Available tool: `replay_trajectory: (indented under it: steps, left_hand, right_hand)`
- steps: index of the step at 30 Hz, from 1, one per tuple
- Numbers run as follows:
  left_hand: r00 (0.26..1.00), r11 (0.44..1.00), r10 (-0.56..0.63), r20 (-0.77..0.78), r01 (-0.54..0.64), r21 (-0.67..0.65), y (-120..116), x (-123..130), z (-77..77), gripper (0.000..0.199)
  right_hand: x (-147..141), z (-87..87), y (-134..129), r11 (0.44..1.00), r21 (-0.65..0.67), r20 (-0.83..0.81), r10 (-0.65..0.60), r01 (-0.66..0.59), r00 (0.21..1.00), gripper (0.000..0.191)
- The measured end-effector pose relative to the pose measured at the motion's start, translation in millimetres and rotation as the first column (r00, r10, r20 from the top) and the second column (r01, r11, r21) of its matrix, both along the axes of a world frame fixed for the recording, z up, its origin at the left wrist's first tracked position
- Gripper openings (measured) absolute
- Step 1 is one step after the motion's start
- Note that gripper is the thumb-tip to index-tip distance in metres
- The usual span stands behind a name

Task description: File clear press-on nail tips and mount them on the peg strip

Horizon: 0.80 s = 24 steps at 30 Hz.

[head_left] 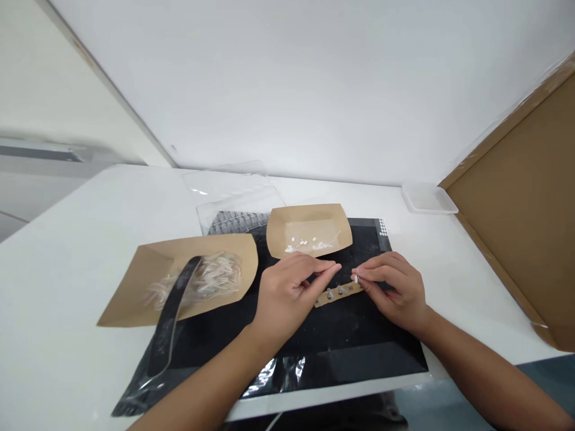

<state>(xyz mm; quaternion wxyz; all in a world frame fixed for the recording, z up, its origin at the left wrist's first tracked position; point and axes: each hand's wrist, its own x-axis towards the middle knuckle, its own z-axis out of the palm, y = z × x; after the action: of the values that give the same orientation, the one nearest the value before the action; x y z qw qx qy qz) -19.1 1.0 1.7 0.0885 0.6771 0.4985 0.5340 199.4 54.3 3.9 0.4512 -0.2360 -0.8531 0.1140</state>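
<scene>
Left hand (287, 296), fingers pinched, contents unclear, and right hand (398, 287), fingers gripping a small white piece (356, 279), meet over a tan strip with metallic bits (335, 295) on black plastic sheet (309, 341), brown paper tray (309, 230) beyond.
</scene>
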Motion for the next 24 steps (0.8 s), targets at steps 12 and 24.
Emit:
replay_trajectory:
  steps: [12,24]
  left_hand:
    - [0.936,0.928,-0.197,0.292,0.274,-0.253,-9.4,14.7,0.6,0.015]
    - [0.932,0.914,-0.194,0.308,0.285,-0.287,-12.1,20.4,-0.8,0.009]
  right_hand:
    - [-0.3,-1.3,-5.0,0.962,0.229,0.072,-0.171,0.151,0.983,0.015]
    - [-3.1,2.7,-15.2,0.905,0.370,0.141,-0.280,0.212,0.950,0.023]
